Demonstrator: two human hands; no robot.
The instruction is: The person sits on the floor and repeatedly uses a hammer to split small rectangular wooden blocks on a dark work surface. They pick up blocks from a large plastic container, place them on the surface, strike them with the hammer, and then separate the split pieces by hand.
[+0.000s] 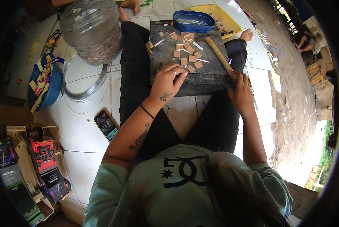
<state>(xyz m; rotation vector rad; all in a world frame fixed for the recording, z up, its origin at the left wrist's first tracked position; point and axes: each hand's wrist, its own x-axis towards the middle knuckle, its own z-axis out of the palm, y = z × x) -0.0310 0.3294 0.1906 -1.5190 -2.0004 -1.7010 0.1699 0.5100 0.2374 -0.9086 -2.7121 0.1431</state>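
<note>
My left hand point(168, 81), with a ring on one finger, rests at the near edge of a dark board point(160, 56) between my legs. Its thumb and forefinger are pinched together; whatever lies between them is too small to make out. Just beyond the fingertips, small brown square pieces point(183, 61) lie scattered with thin pale strips. At the board's right side my right hand point(241, 92) has its fingers closed around the handle end of a hammer point(219, 55). The hammer's head rests on the board, pointing away from me. An oval blue container point(194, 27) holding thin pieces stands at the far edge.
Behind the blue container sits a yellow tray point(232, 24) with brown pieces. To my left are a large clear plastic jug point(90, 34), a wire coil point(78, 97), a phone point(106, 124), a filled blue basin point(55, 92) and several boxes point(42, 155). Another person's foot point(130, 5) shows beyond the jug.
</note>
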